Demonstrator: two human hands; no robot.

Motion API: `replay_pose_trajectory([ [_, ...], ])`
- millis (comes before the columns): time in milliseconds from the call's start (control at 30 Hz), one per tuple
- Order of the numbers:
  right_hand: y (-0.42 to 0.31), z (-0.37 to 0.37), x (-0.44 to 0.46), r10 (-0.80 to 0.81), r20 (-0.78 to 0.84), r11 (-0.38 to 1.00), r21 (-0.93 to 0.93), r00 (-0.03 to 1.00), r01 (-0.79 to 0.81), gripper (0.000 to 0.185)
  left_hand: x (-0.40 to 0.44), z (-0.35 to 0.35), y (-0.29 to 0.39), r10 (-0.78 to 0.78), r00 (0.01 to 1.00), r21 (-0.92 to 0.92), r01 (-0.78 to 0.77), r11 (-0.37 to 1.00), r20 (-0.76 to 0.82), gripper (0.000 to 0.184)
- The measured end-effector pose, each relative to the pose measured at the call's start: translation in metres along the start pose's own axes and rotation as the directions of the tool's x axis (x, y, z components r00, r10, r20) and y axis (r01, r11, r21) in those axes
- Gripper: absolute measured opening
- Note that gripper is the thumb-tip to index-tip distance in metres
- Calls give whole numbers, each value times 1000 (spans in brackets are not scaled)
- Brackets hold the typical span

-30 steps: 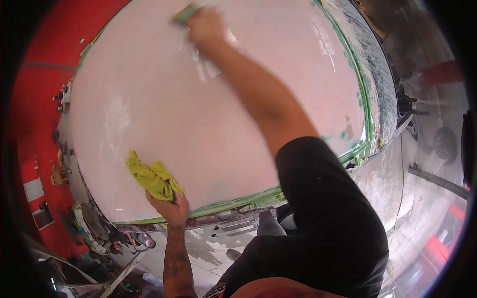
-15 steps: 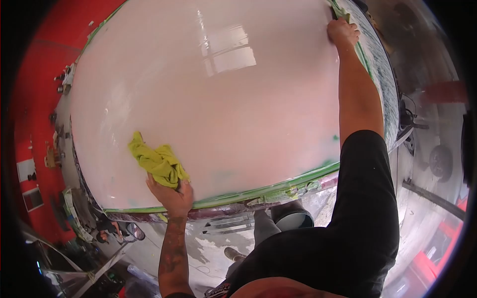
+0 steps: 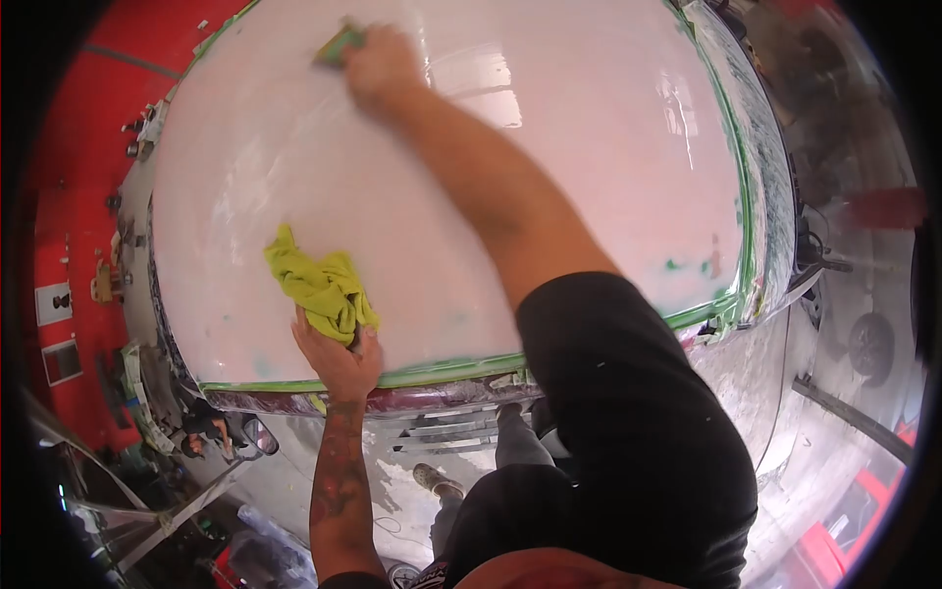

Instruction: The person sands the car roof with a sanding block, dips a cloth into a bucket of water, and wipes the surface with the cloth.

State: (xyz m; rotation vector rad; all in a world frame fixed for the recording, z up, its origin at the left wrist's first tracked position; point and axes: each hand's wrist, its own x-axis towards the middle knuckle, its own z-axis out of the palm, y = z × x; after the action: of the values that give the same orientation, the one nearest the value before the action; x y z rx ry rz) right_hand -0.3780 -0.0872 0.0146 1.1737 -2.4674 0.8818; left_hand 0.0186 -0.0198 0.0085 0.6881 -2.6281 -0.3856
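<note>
A large, glossy pale-pink vehicle panel (image 3: 392,265) fills most of the view, with green along its edges. My left hand (image 3: 341,359) rests near its front edge, fingers closed on a crumpled yellow-green cloth (image 3: 319,285) that lies on the surface. Stretched across to the far left part of the panel, my right hand (image 3: 383,71) grips a small, flat green-and-tan pad (image 3: 340,46) against it. Motion blurs this hand, so the pad's exact kind is unclear.
A side mirror (image 3: 260,437) sticks out at the lower left, beside what looks like another person (image 3: 206,424). A wheel (image 3: 871,346) and a dark bar (image 3: 852,420) are at right. My shoe (image 3: 437,481) is on the floor below the panel.
My right hand has swept from the panel's far right edge to its far left part, carrying the pad. My left hand and the cloth stay in nearly the same place.
</note>
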Motion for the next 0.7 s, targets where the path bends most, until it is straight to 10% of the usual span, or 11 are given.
replay_pose_trajectory([
  [200,272,-148,-45,456,11,739,-562,890,-372,42,5,-2,5,-27,1000,-17,27,999,16,87],
  [367,288,-161,-47,764,-360,391,-403,536,-827,48,10,-8,10,-66,995,7,66,998,81,87],
  [467,183,-68,-2,377,-183,702,-583,908,-409,43,6,-4,4,-30,999,13,29,999,44,86],
  [500,113,-45,19,496,121,859,-217,860,-464,41,3,-1,1,4,1000,28,-4,1000,17,86],
  [567,-10,51,10,167,-206,983,-43,964,-179,33,0,1,-1,14,1000,39,-14,999,1,86],
  [633,-127,84,-26,155,-101,958,258,983,-124,38,0,4,-1,27,999,40,-26,999,-21,86],
  [700,-137,29,-57,-144,110,983,129,983,130,39,-2,3,-3,13,999,33,-12,999,-31,86],
])
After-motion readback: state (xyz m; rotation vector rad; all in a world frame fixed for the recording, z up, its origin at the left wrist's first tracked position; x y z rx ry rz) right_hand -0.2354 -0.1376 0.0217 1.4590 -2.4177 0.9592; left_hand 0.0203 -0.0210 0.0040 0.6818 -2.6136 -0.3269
